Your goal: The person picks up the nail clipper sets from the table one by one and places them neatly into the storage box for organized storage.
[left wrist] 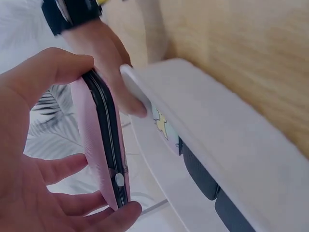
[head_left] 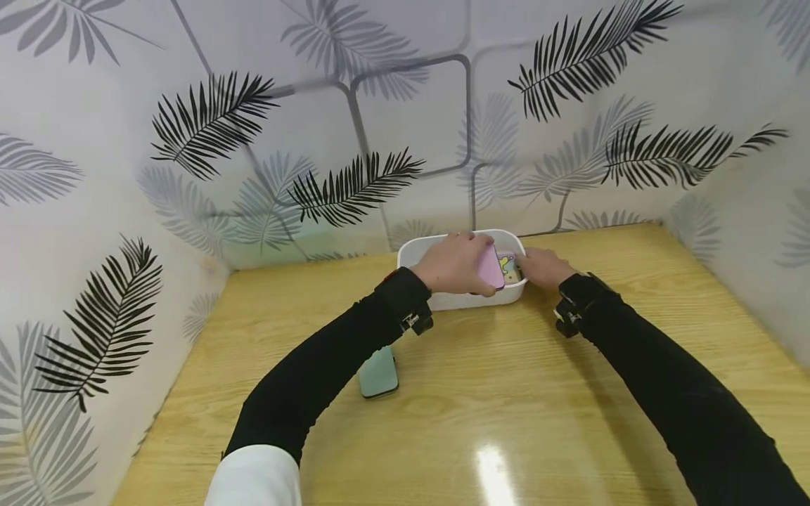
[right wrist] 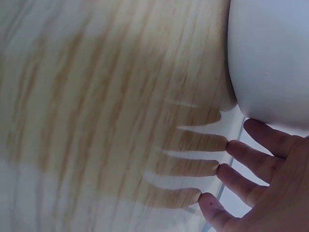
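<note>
My left hand (head_left: 454, 263) holds a pink zip case (head_left: 490, 267) over a white bin (head_left: 474, 301), gripping it by its edges between thumb and fingers. Its black zipper side and pale pull show in the left wrist view. At the bin's right end, my right hand (head_left: 545, 268) holds the rim, with the thumb inside and the fingers (right wrist: 256, 162) down the outside. Inside the bin lies a case with a yellow cartoon figure (head_left: 506, 263). Dark rounded items (left wrist: 200, 169) sit beside it in the left wrist view.
A mint green case (head_left: 378, 374) lies on the wooden table (head_left: 481, 400), partly hidden by my left forearm. Behind the bin stands a wall covering (head_left: 418, 119) with a leaf pattern, which also runs along both sides.
</note>
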`<state>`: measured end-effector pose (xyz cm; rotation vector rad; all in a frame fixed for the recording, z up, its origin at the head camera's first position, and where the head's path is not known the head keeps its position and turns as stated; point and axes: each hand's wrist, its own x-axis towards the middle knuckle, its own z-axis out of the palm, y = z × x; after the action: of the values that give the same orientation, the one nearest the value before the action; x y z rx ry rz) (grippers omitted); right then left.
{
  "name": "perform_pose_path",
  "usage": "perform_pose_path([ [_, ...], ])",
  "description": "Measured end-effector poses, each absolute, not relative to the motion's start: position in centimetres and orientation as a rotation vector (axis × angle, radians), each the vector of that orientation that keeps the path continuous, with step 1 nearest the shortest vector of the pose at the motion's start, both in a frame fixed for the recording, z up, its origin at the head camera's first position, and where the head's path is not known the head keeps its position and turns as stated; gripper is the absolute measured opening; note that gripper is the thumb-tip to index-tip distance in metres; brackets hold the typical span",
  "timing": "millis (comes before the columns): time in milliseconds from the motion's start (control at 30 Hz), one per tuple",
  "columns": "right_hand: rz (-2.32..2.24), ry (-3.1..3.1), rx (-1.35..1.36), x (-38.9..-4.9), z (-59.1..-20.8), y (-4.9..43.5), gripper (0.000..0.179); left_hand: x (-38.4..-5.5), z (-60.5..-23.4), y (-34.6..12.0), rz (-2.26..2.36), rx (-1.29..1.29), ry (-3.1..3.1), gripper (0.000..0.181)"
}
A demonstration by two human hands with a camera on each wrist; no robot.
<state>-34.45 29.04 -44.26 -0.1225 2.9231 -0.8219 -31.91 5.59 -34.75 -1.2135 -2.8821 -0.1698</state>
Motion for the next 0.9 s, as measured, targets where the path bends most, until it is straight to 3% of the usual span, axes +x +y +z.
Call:
perform_pose_path([
  [333, -0.811, 2.942, -0.132, -34.2, -44.2, 29.3, 0.060, -35.6, -36.2, 9.2, -0.175, -1.151, -3.015, 0.085],
  [600, -0.820, 2.941, -0.129, -34.0, -44.1, 28.9, 0.063, -37.5, -37.9, 10.8, -0.283, -1.230, -3.109, 0.065],
  [900, -0.856, 2.930, -0.145, -33.4, -43.9, 29.4, 0.088, -38.1, -38.5, 12.2, -0.446, -1.393, -3.083, 0.061],
])
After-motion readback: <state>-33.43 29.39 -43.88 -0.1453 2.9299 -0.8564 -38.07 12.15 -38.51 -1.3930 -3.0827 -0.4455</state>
